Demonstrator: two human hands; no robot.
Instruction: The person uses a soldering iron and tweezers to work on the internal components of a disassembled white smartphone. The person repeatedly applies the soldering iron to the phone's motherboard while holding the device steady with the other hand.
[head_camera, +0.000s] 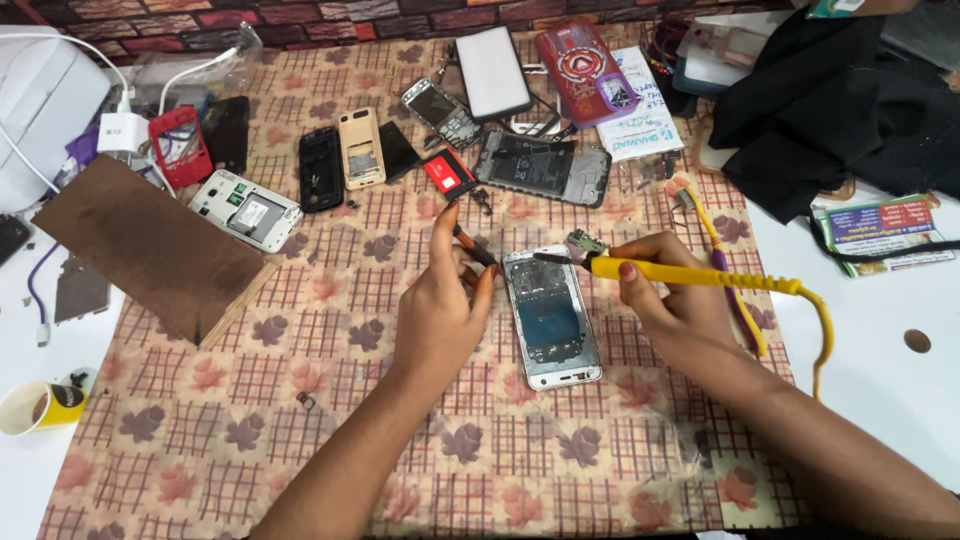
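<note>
An opened white smartphone with its back cover off and its blue-grey inner plate bared (551, 318) lies flat on the checked, leaf-printed tablecloth (300, 420), between the two hands. The right hand (672, 298) is closed around a yellow-handled soldering iron (690, 274), its dark tip resting at the phone's top edge, just beside a small green circuit piece (585, 243). The left hand (440, 310) pinches a thin dark tool with an orange grip (474, 248) between thumb and fingers, its end close to the phone's upper left corner. Judging from this, the disassembly is done and the work on the upper board is under way; the phone is not yet closed up. Further back lie other stripped handsets, among them a beige phone shell (361, 148) and a red battery (449, 172)
</note>
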